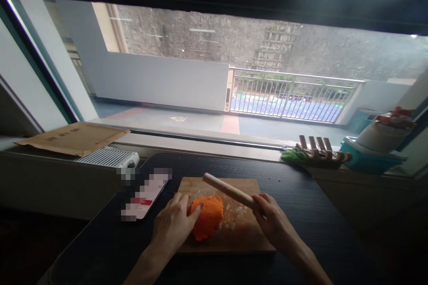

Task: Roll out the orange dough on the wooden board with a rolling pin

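A flattened lump of bright orange dough (207, 217) lies on a floury wooden cutting board (247, 234). My left hand (174, 220) grips the dough by its left edge, thumb over the top; the undersides of the fingers are hidden. In my right hand (272, 218) is one end of a wooden rolling pin (229, 190). The pin slants up and to the left above the board, its free end beyond the dough's far edge and apart from it. White flour is scattered on the board between the dough and my right hand.
The board rests on a dark table (310, 213). Left of it lies a partly blurred phone (150, 196). A brown envelope (76, 138) sits on a radiator (109, 156). By the window are a green cloth (294, 156), a brown slotted rack (321, 151) and a teal basin (371, 160).
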`<state>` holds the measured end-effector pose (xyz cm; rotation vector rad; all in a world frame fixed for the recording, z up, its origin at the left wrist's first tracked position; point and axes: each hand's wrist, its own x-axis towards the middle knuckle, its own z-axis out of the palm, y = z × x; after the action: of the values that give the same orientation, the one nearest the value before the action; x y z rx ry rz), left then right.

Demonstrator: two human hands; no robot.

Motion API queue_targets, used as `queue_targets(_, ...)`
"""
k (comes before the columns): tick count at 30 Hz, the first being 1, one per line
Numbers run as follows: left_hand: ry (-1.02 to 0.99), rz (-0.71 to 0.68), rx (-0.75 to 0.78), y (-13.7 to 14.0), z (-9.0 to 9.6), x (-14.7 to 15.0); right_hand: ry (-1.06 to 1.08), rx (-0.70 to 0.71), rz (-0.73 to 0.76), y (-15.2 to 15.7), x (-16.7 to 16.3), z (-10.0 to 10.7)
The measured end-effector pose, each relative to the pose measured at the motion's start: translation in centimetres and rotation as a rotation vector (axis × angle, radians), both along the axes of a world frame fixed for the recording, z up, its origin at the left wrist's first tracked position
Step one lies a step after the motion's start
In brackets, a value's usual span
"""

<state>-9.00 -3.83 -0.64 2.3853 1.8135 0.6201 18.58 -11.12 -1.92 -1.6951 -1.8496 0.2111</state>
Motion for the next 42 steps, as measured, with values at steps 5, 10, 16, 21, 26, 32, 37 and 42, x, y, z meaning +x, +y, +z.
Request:
queue_targets(5, -0.085, -0.110, 0.414, 2.0, 1.6, -1.8, -0.087, -0.042, 0.224, 5.0, -4.5, 2.1)
queue_targets(10, 0.085, -0.220, 0.252, 3.8, -1.2, -1.7, -0.058, -0.236, 0.274, 9.1, -6.3, 2.4)
queue_targets(16, 0.106, -0.235, 0.237, 3.2, -2.5, -1.6, -0.186, -0.158, -0.035, 9.4, -9.5, 1.4)
queue_targets(21, 0.116, -0.290, 0.350, 0.7, -3.0, -3.0, -0.294, 0.072, -0.100, 2.5, -11.1, -3.8)
queue_targets(26, 0.153, -0.301, 0.330, 1.2, -2.8, -2.4, -0.288, 0.045, -0.091, 2.7, -10.7, -2.7)
queue_targets(32, 0.158, -0.295, 0.298, 2.0, -2.1, -1.8, -0.291, -0.051, -0.135, 5.1, -11.0, -1.4)
queue_targets(37, 0.220, -0.368, 0.411, -0.5, -3.3, -3.3, -0.291, 0.137, -0.057, 0.3, -10.9, -3.6)
queue_targets(42, 0.193, -0.279, 0.297, 2.0, -2.5, -1.2, -0.298, -0.063, -0.108, 4.3, -10.6, -1.2)
